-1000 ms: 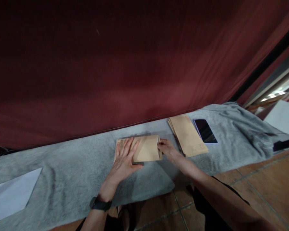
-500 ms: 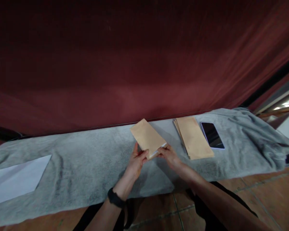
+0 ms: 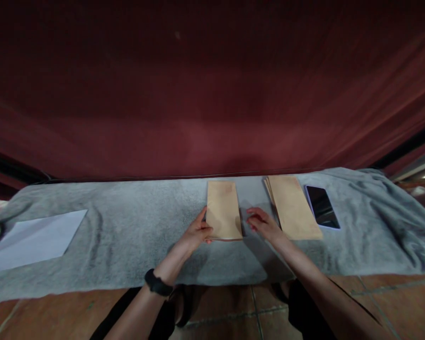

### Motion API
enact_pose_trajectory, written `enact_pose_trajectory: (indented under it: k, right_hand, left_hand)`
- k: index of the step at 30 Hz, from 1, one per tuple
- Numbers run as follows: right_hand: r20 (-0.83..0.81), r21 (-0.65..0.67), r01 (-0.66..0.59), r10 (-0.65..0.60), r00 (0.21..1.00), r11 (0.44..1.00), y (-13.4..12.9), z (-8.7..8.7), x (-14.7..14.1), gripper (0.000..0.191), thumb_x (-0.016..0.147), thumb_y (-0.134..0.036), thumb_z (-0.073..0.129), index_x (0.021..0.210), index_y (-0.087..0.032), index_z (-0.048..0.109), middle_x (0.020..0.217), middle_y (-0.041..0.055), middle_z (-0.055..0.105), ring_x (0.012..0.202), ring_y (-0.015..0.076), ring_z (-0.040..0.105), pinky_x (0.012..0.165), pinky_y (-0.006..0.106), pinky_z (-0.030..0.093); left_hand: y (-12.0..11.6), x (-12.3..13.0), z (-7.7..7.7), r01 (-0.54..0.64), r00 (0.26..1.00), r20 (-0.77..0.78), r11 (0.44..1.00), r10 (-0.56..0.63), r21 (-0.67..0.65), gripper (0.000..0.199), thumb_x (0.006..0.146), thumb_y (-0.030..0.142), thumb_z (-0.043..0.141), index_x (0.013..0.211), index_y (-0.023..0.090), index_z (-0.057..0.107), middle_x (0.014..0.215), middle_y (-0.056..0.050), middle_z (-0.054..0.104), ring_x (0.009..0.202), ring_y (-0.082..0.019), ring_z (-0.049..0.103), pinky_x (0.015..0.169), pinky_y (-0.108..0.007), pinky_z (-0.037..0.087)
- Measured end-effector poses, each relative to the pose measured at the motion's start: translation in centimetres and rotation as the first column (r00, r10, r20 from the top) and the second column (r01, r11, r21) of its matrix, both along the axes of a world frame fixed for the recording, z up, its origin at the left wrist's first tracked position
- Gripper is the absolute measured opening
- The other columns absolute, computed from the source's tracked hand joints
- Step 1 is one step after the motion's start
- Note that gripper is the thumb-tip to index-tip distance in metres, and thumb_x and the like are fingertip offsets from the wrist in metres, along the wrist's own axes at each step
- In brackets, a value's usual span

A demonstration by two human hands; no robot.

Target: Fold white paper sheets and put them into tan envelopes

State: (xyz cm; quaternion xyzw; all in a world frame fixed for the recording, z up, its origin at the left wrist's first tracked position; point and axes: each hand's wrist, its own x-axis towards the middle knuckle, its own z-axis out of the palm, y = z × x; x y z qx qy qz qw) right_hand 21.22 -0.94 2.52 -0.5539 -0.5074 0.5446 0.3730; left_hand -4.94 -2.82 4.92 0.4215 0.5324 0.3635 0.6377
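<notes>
A tan paper envelope [image 3: 224, 208] lies nearly upright in the middle of the grey cloth. My left hand [image 3: 197, 232] grips its lower left edge, thumb on top and fingers partly beneath. Just right of the envelope, my right hand [image 3: 261, 222] is off the paper, its fingers apart and slightly curled with nothing in them. Farther right rests a small stack of similar tan envelopes [image 3: 294, 208], slightly fanned at the left edge.
A phone [image 3: 322, 206] with a dark screen lies right of the stack. White paper [image 3: 38, 241] is at the far left of the grey cloth [image 3: 138, 222]. A dark red curtain [image 3: 198, 94] hangs behind, and a tiled floor [image 3: 230, 311] shows below.
The held envelope has turned from slanted to nearly straight, and the white strip at its lower end no longer shows. My right hand has let go of it and moved right.
</notes>
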Motion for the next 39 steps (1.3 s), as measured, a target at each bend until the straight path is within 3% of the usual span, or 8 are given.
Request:
enact_pose_trajectory:
  k: [3,5,8,10,15,23,30,39]
  right_hand:
    - [0.229,0.360,-0.087,0.003,0.973,0.929,-0.1,-0.5,-1.4,0.033,0.091,-0.034,0.050,0.117,-0.023,0.066,0.116,0.0083,0.072,0.109,0.0243,0.067,0.097,0.043,0.054]
    - [0.391,0.485,-0.262,0.060,0.918,0.835,-0.4,-0.7,-2.6,0.039,0.097,-0.029,0.045,0.132,-0.024,0.061,0.142,0.0087,0.060,0.134,0.0239,0.054,0.114,0.046,0.043]
    - [0.619,0.501,-0.459,0.067,0.783,0.734,-1.2,-1.0,-3.9,0.048,0.100,-0.026,0.044,0.147,-0.022,0.050,0.159,0.0100,0.044,0.148,0.0248,0.038,0.123,0.050,0.031]
    - [0.714,0.480,-0.536,0.045,0.699,0.695,-1.5,-1.4,-4.3,0.051,0.101,-0.026,0.044,0.152,-0.020,0.044,0.160,0.0116,0.040,0.148,0.0260,0.037,0.124,0.052,0.028]
    - [0.770,0.492,-0.605,0.012,0.639,0.626,-1.5,-2.4,-4.5,0.052,0.100,-0.025,0.046,0.151,-0.016,0.045,0.155,0.0155,0.047,0.145,0.0273,0.042,0.123,0.054,0.031]
    - [0.563,0.474,-0.610,0.314,0.765,0.635,-0.2,0.0,-3.9,0.026,0.094,-0.016,0.053,0.108,-0.024,0.073,0.119,0.0042,0.074,0.121,0.0194,0.062,0.113,0.038,0.043]
    - [0.307,0.446,-0.448,0.338,0.890,0.775,0.5,-0.3,-3.7,0.027,0.086,-0.010,0.053,0.074,-0.026,0.072,0.081,-0.0008,0.075,0.084,0.0167,0.070,0.088,0.029,0.052]
    - [0.277,0.405,-0.496,0.414,0.867,0.768,0.9,-0.6,-3.2,0.024,0.086,-0.012,0.055,0.075,-0.025,0.073,0.079,-0.0011,0.074,0.083,0.0162,0.069,0.086,0.027,0.051]
  left_hand:
    - [-0.2,-0.3,-0.5,0.072,0.991,-0.117,0.997,-0.069,0.018,0.103,0.075,0.026,0.067,0.162,0.016,0.013,0.078,0.001,0.069,0.058,-0.014,0.058,0.053,-0.025,0.045]
    - [-0.3,-0.4,-0.8,0.111,0.937,-0.344,0.989,-0.070,0.102,0.088,0.079,0.026,0.064,0.159,0.017,0.026,0.076,0.000,0.069,0.060,-0.017,0.061,0.057,-0.028,0.047]
    - [0.0,-0.3,-0.7,0.181,0.672,-0.731,0.930,0.120,0.319,0.052,0.088,0.028,0.059,0.139,0.020,0.057,0.088,-0.007,0.071,0.080,-0.025,0.068,0.074,-0.036,0.053]
    - [0.7,0.3,-0.5,0.259,0.509,-0.813,0.851,0.282,0.457,0.039,0.094,0.029,0.052,0.130,0.020,0.063,0.107,-0.012,0.071,0.101,-0.028,0.068,0.090,-0.042,0.052]
    - [3.7,3.5,-0.8,0.540,0.485,-0.827,0.646,0.284,0.539,0.044,0.103,0.029,0.039,0.143,0.019,0.053,0.156,-0.011,0.046,0.149,-0.027,0.035,0.123,-0.049,0.028]
    - [5.6,5.2,-3.1,0.650,0.445,-0.887,0.637,0.121,0.413,0.049,0.107,0.036,0.027,0.151,0.023,0.045,0.163,-0.005,0.037,0.154,-0.022,0.025,0.126,-0.050,0.021]
    - [9.2,6.0,-3.2,0.713,0.380,-0.921,0.609,0.080,0.347,0.055,0.105,0.035,0.028,0.157,0.020,0.035,0.165,-0.008,0.032,0.154,-0.021,0.024,0.127,-0.048,0.015]
    - [10.6,6.5,-3.8,0.775,0.280,-0.955,0.564,0.098,0.286,0.059,0.105,0.041,0.025,0.157,0.015,0.032,0.166,-0.009,0.030,0.154,-0.020,0.024,0.127,-0.042,0.017]
